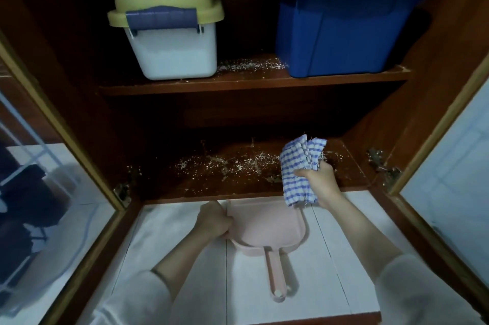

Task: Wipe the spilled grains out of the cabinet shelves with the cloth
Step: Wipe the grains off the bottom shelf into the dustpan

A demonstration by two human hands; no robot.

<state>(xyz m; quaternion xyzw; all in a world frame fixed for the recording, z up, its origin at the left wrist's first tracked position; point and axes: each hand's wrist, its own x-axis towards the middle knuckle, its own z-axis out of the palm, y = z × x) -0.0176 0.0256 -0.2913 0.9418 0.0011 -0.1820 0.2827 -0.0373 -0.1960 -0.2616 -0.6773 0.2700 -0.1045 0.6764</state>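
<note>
White grains lie scattered over the lower wooden shelf, and more grains lie on the upper shelf between two boxes. My right hand grips a bunched blue-and-white checked cloth just above the lower shelf's front right. A pink dustpan lies on the white tiled floor against the shelf's front edge. My left hand holds the dustpan's left rim.
A white box with a yellow lid stands on the upper shelf at left, a blue lidded tub at right. Both cabinet doors stand open, the glass-panelled left door and the right door.
</note>
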